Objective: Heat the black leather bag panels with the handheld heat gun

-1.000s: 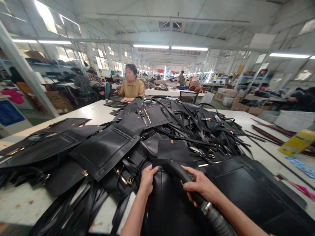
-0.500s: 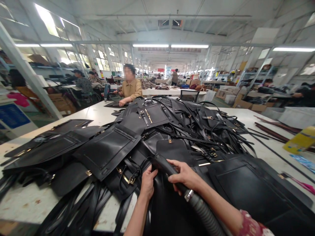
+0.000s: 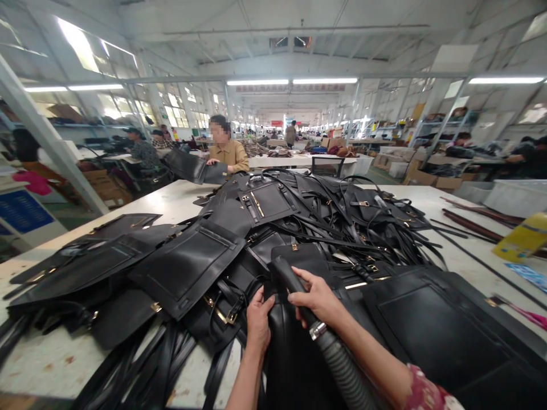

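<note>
My right hand (image 3: 316,296) is closed around a black nozzle (image 3: 285,276), which a metal clamp joins to a ribbed grey hose (image 3: 342,364) running down to the bottom edge. The nozzle's tip points up and left, over the top of a smooth black leather bag (image 3: 284,353) close to me. Thumb and fingers of my left hand (image 3: 257,319) pinch the upper left edge of that bag. Just left of this hand lie a gold buckle (image 3: 231,316) and black straps. A black flap with a gold clasp (image 3: 294,248) lies beyond the nozzle.
Black leather bags (image 3: 188,267) and tangled straps are heaped across the white table (image 3: 34,364). Brown strips (image 3: 470,225), a yellow container (image 3: 521,236) and pink-handled scissors (image 3: 525,313) are at the right. Across the table a co-worker (image 3: 228,151) holds a black leather piece (image 3: 188,165).
The nozzle and my right hand have shifted slightly up and left. My left hand keeps its pinch. The co-worker has lifted a black leather piece; the tool they held is out of sight.
</note>
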Available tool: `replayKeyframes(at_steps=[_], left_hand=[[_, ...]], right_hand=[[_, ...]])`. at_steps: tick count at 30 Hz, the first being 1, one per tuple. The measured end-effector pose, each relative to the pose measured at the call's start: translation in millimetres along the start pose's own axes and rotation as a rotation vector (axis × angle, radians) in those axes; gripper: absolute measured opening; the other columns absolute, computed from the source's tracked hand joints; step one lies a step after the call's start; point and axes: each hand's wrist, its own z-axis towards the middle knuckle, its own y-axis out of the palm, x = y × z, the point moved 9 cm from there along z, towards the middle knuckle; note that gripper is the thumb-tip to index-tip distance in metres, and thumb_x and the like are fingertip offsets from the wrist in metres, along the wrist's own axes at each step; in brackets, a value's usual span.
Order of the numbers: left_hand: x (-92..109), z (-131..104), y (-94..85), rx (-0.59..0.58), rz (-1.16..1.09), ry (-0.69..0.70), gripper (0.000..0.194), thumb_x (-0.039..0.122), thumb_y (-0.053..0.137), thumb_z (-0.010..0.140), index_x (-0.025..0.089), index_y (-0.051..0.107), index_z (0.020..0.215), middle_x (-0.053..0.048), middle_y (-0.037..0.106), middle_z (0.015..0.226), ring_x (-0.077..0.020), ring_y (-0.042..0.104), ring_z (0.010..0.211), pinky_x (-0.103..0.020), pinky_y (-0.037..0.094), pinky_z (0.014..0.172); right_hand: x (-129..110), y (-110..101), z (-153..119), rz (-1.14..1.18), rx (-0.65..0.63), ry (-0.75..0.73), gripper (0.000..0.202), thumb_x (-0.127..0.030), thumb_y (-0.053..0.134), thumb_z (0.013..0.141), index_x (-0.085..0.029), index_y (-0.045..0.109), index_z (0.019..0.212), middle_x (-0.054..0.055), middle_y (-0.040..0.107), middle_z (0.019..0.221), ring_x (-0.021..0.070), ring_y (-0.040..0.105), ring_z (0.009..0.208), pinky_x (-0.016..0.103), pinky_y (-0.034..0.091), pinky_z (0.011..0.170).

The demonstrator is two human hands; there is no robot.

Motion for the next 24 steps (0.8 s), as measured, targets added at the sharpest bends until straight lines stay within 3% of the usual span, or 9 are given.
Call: replayKeyframes(at_steps=[4,7,11,15,20,24], left_hand=[[1,1,1.2,-0.008,0.001,0.003,0.041,0.021,0.064,0.063,0.019,0.055,0.103,-0.004,0.066,0.097,-0.0195,0.059,0.091,-0.033,0.043,0.083],[1,1,2.5,-0.014,0.021,0.005,0.038,0.02,0.065,0.062,0.019,0.059,0.099,-0.003,0.065,0.1,-0.0197,0.057,0.096,-0.032,0.04,0.088],[1,1,1.8,0.004,0.088,-0.007,0.039,0.021,0.068,0.057,0.018,0.062,0.095,-0.003,0.066,0.1,-0.0209,0.055,0.098,-0.03,0.039,0.088],[-1,2,-1.7,0.026,0.16,-0.046,0.036,0.031,0.066,0.06,0.016,0.063,0.093,-0.002,0.069,0.088,-0.0202,0.059,0.086,-0.031,0.042,0.081],[0,6,-11.5,0.084,0.229,-0.021,0.029,0.039,0.065,0.059,0.017,0.065,0.079,0.001,0.068,0.078,-0.0177,0.059,0.078,-0.028,0.043,0.077],[1,7,-18.8,0.136,0.294,-0.006,0.032,0.039,0.069,0.052,0.016,0.066,0.074,-0.001,0.067,0.074,-0.0206,0.058,0.078,-0.029,0.043,0.072]], right_hand=[[5,-10,-14,0.003,0.003,0.007,0.073,-0.021,0.061,0.063,-0.021,0.029,0.128,-0.005,0.057,0.061,0.0117,0.054,0.038,0.021,0.044,0.031],[15,-5,-25,0.01,-0.043,0.053,0.073,-0.019,0.062,0.06,-0.022,0.032,0.127,-0.005,0.058,0.062,0.0121,0.054,0.037,0.021,0.043,0.031],[19,8,-19,0.031,-0.051,0.07,0.076,-0.014,0.063,0.056,-0.021,0.034,0.126,-0.005,0.059,0.061,0.0113,0.053,0.036,0.019,0.042,0.03],[18,10,-13,0.053,0.004,0.044,0.079,-0.014,0.063,0.055,-0.024,0.032,0.127,-0.005,0.059,0.068,0.0093,0.052,0.036,0.019,0.042,0.029],[34,-5,-39,0.074,0.009,0.124,0.08,-0.015,0.062,0.056,-0.023,0.03,0.128,-0.002,0.06,0.076,0.0105,0.054,0.036,0.02,0.043,0.03],[37,-21,-57,0.053,0.01,0.177,0.08,-0.013,0.06,0.058,-0.02,0.027,0.13,-0.003,0.059,0.07,0.0101,0.053,0.035,0.019,0.043,0.03]])
